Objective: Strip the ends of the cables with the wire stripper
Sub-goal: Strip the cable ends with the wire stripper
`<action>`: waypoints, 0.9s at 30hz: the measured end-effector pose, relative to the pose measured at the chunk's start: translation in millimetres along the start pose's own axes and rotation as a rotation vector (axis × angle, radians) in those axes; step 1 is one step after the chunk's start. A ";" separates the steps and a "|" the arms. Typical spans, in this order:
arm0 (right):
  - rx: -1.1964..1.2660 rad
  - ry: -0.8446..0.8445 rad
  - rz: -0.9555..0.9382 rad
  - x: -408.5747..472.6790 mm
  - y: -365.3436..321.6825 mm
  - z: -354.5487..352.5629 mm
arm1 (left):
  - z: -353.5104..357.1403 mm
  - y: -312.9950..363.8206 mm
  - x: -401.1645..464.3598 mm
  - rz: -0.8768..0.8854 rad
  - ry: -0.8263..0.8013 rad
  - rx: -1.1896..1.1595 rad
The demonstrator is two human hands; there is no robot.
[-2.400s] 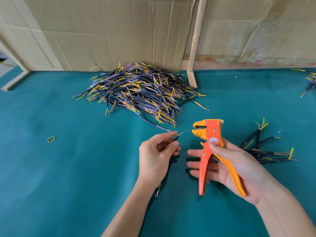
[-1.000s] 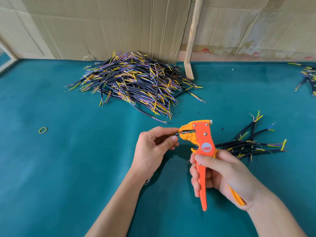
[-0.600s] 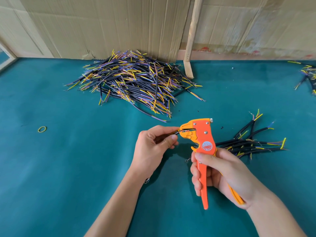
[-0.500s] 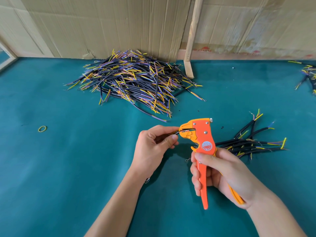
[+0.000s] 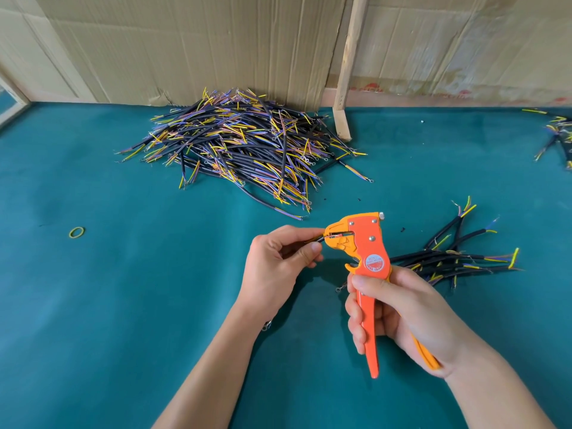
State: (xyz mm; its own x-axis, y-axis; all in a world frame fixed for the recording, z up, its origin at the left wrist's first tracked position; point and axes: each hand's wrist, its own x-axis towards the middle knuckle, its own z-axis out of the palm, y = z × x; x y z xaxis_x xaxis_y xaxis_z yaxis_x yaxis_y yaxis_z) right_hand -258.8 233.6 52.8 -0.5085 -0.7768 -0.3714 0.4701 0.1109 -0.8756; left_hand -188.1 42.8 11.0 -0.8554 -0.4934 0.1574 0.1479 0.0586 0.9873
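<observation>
Wire stripper: orange body, yellow-orange beak-shaped head, round red-and-white label at the pivot, two long handles. Held upright above the teal table, head pointing left. Right hand wraps both handles, fingers curled tight round them. Left hand pinches a thin black cable between thumb and forefinger; cable tip sits inside the stripper's head slot. Cable's ring terminal shows below the left wrist. Large pile of cables, black sheaths with yellow and purple cores, lies against the cardboard wall. Smaller bundle lies just right of the stripper. Yellow rubber band lies well to the left.
</observation>
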 end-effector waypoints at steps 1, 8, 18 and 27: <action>-0.004 0.006 -0.005 -0.1 0.6 -0.1 | 0.0 0.1 -0.2 0.001 -0.002 0.004; -0.020 -0.001 -0.043 -0.2 3.5 1.1 | -0.3 0.8 -0.6 -0.011 0.004 -0.014; 0.000 0.003 -0.087 -0.5 5.0 -2.4 | 2.0 2.3 -0.1 -0.008 0.033 -0.023; 0.304 0.118 -0.215 20.0 -22.6 -9.1 | 1.7 3.3 0.3 -0.027 -0.011 -0.041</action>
State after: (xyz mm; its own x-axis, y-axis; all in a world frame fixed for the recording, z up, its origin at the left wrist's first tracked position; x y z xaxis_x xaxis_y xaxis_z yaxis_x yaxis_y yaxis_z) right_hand -286.2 221.2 62.4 -0.6895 -0.6840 -0.2381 0.5276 -0.2492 -0.8121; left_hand -188.7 44.4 14.4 -0.8648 -0.4848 0.1308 0.1443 0.0095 0.9895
